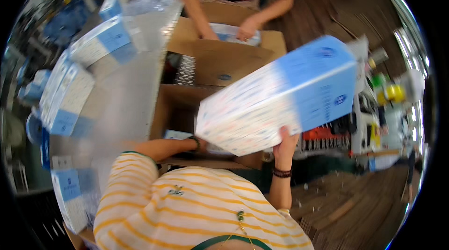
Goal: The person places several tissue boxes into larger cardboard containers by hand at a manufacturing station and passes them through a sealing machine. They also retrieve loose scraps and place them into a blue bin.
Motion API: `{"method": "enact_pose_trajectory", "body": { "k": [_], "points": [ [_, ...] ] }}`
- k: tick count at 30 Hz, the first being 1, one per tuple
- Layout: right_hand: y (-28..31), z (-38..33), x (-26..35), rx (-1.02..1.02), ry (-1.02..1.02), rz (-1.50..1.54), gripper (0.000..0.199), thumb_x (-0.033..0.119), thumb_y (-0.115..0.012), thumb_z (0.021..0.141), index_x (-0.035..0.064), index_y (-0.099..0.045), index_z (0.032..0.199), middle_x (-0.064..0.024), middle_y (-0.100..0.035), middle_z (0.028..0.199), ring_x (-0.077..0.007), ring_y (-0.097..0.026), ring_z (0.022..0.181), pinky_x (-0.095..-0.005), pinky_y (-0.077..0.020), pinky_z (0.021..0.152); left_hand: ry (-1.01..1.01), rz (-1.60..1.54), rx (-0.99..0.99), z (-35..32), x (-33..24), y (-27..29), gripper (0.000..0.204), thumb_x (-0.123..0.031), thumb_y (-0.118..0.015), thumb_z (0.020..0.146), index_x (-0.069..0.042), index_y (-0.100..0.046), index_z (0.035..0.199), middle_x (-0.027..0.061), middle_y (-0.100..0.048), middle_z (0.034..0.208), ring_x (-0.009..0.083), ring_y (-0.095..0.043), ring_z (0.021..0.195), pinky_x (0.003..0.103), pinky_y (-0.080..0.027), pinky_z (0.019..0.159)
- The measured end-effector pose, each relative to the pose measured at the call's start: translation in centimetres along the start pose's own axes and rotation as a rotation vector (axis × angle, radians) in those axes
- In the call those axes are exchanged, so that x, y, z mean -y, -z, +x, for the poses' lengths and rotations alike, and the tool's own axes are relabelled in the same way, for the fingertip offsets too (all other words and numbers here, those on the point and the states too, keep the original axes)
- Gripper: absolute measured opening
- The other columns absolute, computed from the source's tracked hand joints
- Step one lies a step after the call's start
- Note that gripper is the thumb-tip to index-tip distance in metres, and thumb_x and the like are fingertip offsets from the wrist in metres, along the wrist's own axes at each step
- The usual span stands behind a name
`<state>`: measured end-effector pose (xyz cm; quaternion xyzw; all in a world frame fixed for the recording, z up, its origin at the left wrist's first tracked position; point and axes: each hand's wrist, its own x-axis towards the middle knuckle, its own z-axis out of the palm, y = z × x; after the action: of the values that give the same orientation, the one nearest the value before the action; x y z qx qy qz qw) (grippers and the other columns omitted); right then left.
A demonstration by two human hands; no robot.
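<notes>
You've got your right hand point(285, 143) clamped on the lower edge of a big white-and-blue rectangular carton point(280, 98), fingers curled up against its underside, holding it tilted in mid-air over the open brown cardboard box point(174, 109) in front of you. The carton's blue end points up toward 2 o'clock, the white end dips toward 8 o'clock. Your left hand point(202, 143) reaches in under that low white end, and past the dark wristband it's hidden, so you can't tell if it's open or gripping.

At 12 o'clock another person in a red top has both hands point(247, 29) down in a second cardboard box point(220, 53), on a clear plastic-wrapped pack point(231, 32). Off at 9 o'clock, the grey tabletop point(126, 86) carries more white-and-blue cartons point(65, 95), some stacked, running down toward 7 o'clock. Flattened brown cardboard sheets point(346, 208) lie at 4 o'clock.
</notes>
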<state>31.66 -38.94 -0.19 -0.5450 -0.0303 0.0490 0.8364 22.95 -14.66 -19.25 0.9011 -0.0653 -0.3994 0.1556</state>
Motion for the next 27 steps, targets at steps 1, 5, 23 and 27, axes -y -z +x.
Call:
{"method": "enact_pose_trajectory", "body": {
  "k": [1, 5, 23, 27],
  "points": [
    [0.1, -0.2, -1.1, 0.174, -0.035, -0.162, 0.056, -0.002, -0.064, 0.074, -0.0001, -0.038, 0.123, -0.0113, -0.049, 0.116, -0.0234, -0.047, 0.108, -0.0355, -0.0391, 0.095, -0.034, 0.032, 0.053, 1.5, -0.6, -0.7, 0.062, -0.037, -0.066, 0.065, -0.007, -0.046, 0.116, 0.0187, -0.057, 0.105, 0.0311, -0.052, 0.098, 0.042, -0.042, 0.084],
    [-4.0, 4.1, -5.9, 0.810, 0.580, -1.354, 0.074, -0.001, -0.071, 0.054, 0.0149, -0.049, 0.123, -0.0152, -0.050, 0.097, -0.0349, -0.047, 0.089, -0.0409, -0.0380, 0.081, -0.382, 0.093, 0.177, 4.2, -3.0, -0.1, 0.050, -0.041, -0.058, 0.075, -0.002, -0.054, 0.107, 0.0203, -0.058, 0.103, 0.0322, -0.055, 0.095, 0.041, -0.043, 0.083],
    [-1.4, 3.0, -11.8, 0.815, -0.064, -1.248, 0.029, 0.007, -0.063, 0.073, -0.0023, -0.060, 0.100, -0.0165, -0.063, 0.072, -0.0232, -0.063, 0.065, -0.0307, -0.0487, 0.060, 1.535, -0.312, -0.927, -40.7, 45.3, 2.3, 0.077, -0.069, -0.034, 0.078, -0.022, -0.024, 0.139, 0.0128, -0.021, 0.144, 0.0298, -0.018, 0.133, 0.052, -0.013, 0.105],
    [-9.9, 1.6, -8.0, 0.788, 0.074, -1.166, 0.020, 0.001, -0.060, 0.075, -0.0023, -0.062, 0.095, -0.0166, -0.062, 0.075, -0.0240, -0.062, 0.065, -0.0306, -0.0482, 0.061, 1.374, -0.096, -0.860, -40.1, 44.1, 6.2, 0.087, -0.075, -0.033, 0.074, -0.008, -0.040, 0.130, 0.0192, -0.050, 0.118, 0.0314, -0.046, 0.110, 0.042, -0.038, 0.090]
  ]
}}
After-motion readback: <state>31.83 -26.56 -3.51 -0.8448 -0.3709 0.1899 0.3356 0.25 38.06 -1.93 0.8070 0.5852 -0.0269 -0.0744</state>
